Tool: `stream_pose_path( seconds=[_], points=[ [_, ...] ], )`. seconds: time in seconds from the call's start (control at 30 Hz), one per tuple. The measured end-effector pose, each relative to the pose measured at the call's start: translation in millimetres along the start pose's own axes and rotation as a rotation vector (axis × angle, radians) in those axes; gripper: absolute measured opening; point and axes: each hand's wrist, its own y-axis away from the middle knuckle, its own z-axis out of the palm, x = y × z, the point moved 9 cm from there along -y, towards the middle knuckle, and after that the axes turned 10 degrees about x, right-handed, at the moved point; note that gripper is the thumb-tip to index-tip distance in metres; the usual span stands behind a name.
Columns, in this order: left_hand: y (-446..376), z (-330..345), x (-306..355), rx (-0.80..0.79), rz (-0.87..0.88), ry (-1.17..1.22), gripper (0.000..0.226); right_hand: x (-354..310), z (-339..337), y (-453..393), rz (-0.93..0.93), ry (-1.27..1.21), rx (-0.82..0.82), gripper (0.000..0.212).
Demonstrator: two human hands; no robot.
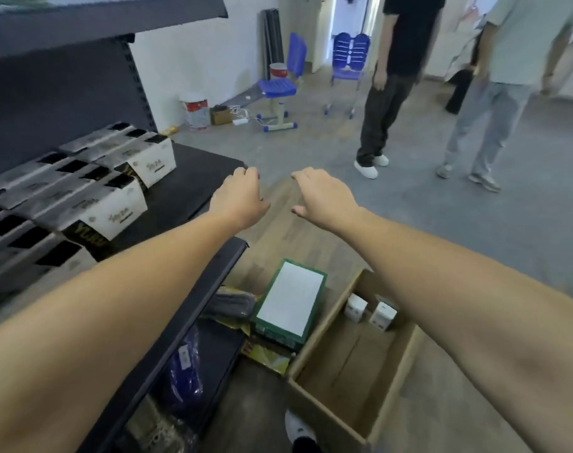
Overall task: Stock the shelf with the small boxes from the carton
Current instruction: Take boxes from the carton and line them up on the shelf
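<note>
Both my arms reach forward over the floor, past the shelf's right end. My left hand [242, 197] hovers by the corner of the dark shelf board [193, 178], fingers loosely curled down and holding nothing. My right hand [321, 194] hangs beside it, also empty with relaxed fingers. Rows of small white-and-black boxes [108, 207] lie on the shelf at the left. On the floor below stands the open brown carton [314, 371], with two small white boxes [371, 312] upright in its far corner.
A green box with a white top [290, 302] lies on the floor between shelf and carton, beside packets on the lower shelf [187, 371]. Two people [386, 93] stand ahead on the grey floor. Blue chairs [278, 86] and buckets stand by the far wall.
</note>
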Motion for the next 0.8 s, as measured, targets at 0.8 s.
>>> stream_pose_path(
  seconds=[0.8],
  points=[
    [154,136,333,-0.182,0.377,0.106,0.055,245,-45,295,0.337,0.101,-0.067,0.07]
  ],
)
